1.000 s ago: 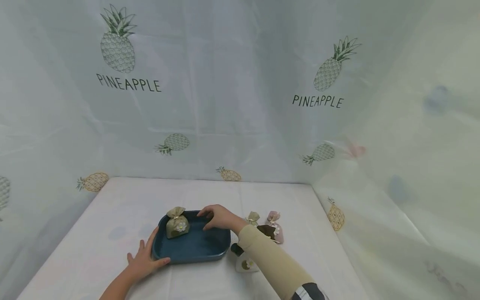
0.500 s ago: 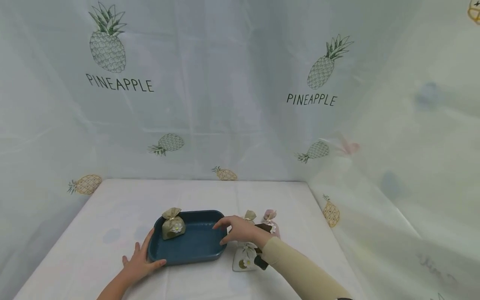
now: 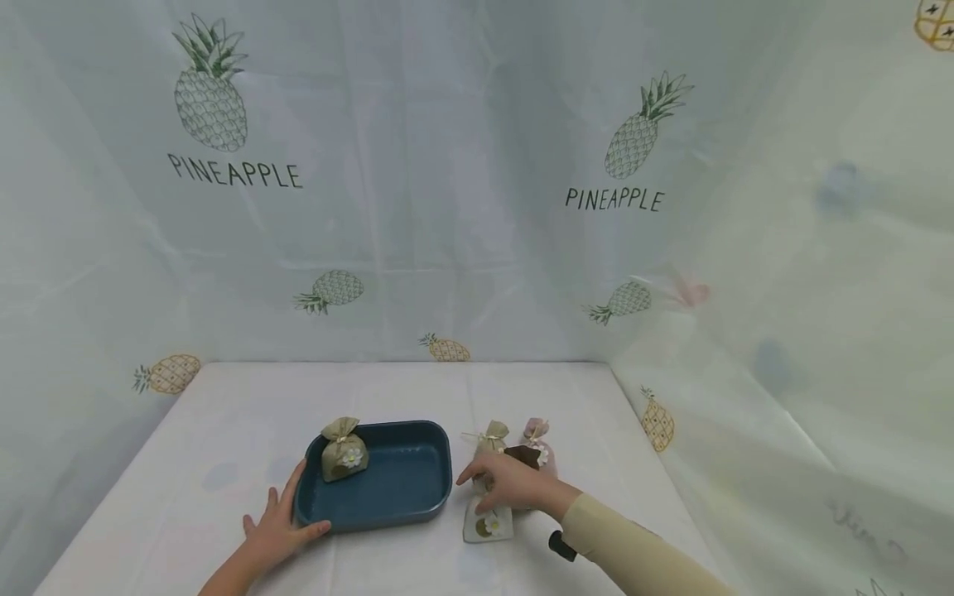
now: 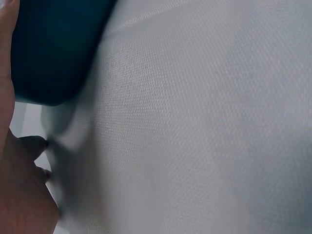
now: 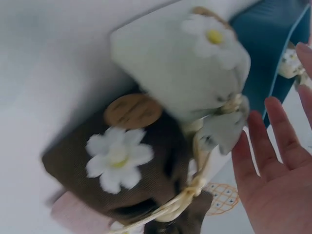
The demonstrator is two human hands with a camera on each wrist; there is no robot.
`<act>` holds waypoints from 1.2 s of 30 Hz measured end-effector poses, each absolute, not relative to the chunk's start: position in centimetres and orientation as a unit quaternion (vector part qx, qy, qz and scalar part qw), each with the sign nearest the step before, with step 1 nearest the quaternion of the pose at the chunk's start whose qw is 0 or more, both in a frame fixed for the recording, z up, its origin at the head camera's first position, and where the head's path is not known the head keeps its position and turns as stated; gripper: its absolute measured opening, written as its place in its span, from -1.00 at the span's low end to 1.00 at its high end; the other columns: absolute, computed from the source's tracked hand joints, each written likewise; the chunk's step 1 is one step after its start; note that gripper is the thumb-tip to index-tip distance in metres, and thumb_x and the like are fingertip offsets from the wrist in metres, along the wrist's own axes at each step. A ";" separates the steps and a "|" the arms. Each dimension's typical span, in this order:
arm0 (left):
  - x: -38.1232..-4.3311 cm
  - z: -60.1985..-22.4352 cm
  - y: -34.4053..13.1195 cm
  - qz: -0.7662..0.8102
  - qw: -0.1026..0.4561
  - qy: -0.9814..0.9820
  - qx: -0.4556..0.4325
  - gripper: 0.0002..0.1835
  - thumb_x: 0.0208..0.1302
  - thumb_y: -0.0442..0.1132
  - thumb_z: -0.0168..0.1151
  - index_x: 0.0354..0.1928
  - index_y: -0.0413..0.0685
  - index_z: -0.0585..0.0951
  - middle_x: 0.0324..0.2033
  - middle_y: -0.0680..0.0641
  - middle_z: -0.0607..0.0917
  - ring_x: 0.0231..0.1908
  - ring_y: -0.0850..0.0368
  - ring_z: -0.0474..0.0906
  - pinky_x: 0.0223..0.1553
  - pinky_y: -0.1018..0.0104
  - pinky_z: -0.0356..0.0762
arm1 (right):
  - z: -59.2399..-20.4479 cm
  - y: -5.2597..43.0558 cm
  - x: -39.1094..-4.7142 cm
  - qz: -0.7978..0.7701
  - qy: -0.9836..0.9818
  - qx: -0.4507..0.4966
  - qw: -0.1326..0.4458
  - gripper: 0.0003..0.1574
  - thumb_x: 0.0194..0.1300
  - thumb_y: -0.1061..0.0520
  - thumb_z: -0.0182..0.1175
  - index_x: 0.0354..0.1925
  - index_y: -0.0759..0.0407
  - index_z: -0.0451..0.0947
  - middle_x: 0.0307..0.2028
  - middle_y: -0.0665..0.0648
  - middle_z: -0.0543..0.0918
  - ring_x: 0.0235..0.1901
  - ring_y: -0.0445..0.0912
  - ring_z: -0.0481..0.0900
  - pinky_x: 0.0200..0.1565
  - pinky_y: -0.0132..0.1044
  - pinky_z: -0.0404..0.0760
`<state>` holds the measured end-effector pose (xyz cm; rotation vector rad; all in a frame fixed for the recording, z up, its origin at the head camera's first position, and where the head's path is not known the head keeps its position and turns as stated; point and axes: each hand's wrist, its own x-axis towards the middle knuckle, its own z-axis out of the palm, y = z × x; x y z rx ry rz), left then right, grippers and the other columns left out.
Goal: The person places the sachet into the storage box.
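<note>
My left hand [image 3: 272,534] rests at the left end of a dark blue tray [image 3: 406,484], fingers spread along its side and thumb at the front rim. Inside the tray, at its left, stands an olive drawstring sachet [image 3: 344,454] with a white flower. My right hand [image 3: 514,482] hovers over a group of sachets to the right, fingers loosely bent and holding nothing. Under it lies a pale sachet [image 3: 488,528], close to the fingertips in the right wrist view. A brown sachet [image 5: 73,158], partly hidden in the head view, lies beside it.
Behind the right hand are another olive sachet [image 3: 493,434] and a pink sachet [image 3: 538,428]. A white cloth covers the table [image 3: 246,422]. Pineapple-printed curtains [image 3: 447,207] hang at the back and sides.
My right hand has moved right, out from above the tray to above the sachets. My left hand stays at the tray's left end. The sachet in the tray has not moved.
</note>
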<state>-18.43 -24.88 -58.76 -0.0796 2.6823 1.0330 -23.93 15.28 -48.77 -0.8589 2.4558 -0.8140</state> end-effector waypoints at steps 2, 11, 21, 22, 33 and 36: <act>-18.4 -58.8 -25.0 0.356 0.133 0.924 -0.028 0.27 0.16 0.28 0.30 0.51 0.12 -0.47 0.40 -0.56 -0.23 0.29 -0.69 -0.47 -0.04 -0.69 -0.58 | -48.9 15.6 -23.9 -0.272 0.884 -0.324 0.198 -0.43 -0.04 0.21 0.55 0.00 -0.05 0.67 -0.06 -0.21 0.59 0.02 -0.18 0.53 0.05 -0.31 0.51; -18.4 -58.6 -25.1 0.361 0.137 0.922 -0.029 0.27 0.16 0.27 0.30 0.52 0.08 -0.45 0.40 -0.56 -0.23 0.29 -0.69 -0.47 -0.04 -0.69 -0.58 | -50.2 16.5 -24.0 -0.203 0.882 -0.386 0.177 -0.43 -0.08 0.12 0.59 -0.03 -0.05 0.70 -0.03 -0.22 0.57 0.04 -0.30 0.46 0.10 -0.32 0.46; -18.3 -58.6 -25.0 0.365 0.138 0.920 -0.028 0.27 0.16 0.26 0.30 0.52 0.09 -0.45 0.40 -0.57 -0.24 0.30 -0.68 -0.49 -0.03 -0.67 -0.60 | -51.6 16.8 -24.3 -0.126 0.884 -0.412 0.183 -0.36 -0.14 0.08 0.61 -0.02 -0.22 0.66 0.06 -0.24 0.54 0.11 -0.27 0.43 0.15 -0.28 0.43; -18.2 -58.6 -24.9 0.364 0.138 0.921 -0.028 0.27 0.16 0.27 0.30 0.52 0.08 -0.45 0.40 -0.57 -0.24 0.30 -0.68 -0.48 -0.03 -0.67 -0.60 | -51.7 16.8 -24.3 -0.116 0.883 -0.417 0.181 -0.35 -0.14 0.07 0.61 -0.02 -0.23 0.66 0.06 -0.24 0.53 0.11 -0.27 0.43 0.14 -0.28 0.43; -18.2 -58.2 -24.8 0.353 0.139 0.925 -0.025 0.27 0.17 0.28 0.28 0.51 0.09 -0.47 0.40 -0.57 -0.24 0.31 -0.68 -0.46 -0.01 -0.68 -0.57 | -52.2 16.5 -24.5 -0.077 0.879 -0.447 0.146 -0.30 -0.22 0.17 0.63 -0.04 -0.23 0.66 -0.11 -0.23 0.50 -0.07 -0.33 0.42 0.03 -0.40 0.45; -18.3 -58.2 -24.8 0.346 0.137 0.928 -0.026 0.28 0.16 0.30 0.28 0.51 0.09 -0.47 0.39 -0.58 -0.23 0.30 -0.69 -0.44 -0.01 -0.69 -0.54 | -52.2 16.4 -24.4 -0.075 0.880 -0.447 0.141 -0.30 -0.23 0.18 0.63 -0.06 -0.22 0.67 -0.13 -0.22 0.50 -0.08 -0.33 0.42 0.02 -0.42 0.45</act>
